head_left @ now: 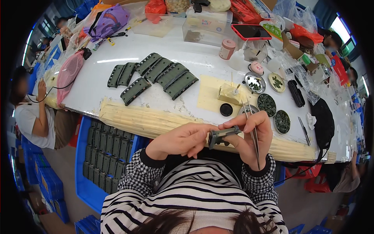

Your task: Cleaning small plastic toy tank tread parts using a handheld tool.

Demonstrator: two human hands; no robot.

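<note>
A dark green moulded part (pixel 223 134), narrow with raised ends, is held in front of my chest between both hands. My left hand (pixel 183 139) is closed, its fingertips at the part's left end. My right hand (pixel 255 134) grips the other end with its thumb and fingers. Long metal tweezers (pixel 255 141) also rest in that hand, their tips pointing up and away from me. Beyond the hands, a small yellow block (pixel 228 94) with thin sticks stands on a yellow sheet (pixel 207 95), next to a black round cap (pixel 226 109).
Several similar green parts (pixel 179 84) lie on the white table. To the right sit tins of small dark pieces (pixel 282 121), a black pouch (pixel 324 124) and a pen-like tool (pixel 304 130). A blue crate (pixel 80 171) below holds more parts. Another person (pixel 39 121) sits at left.
</note>
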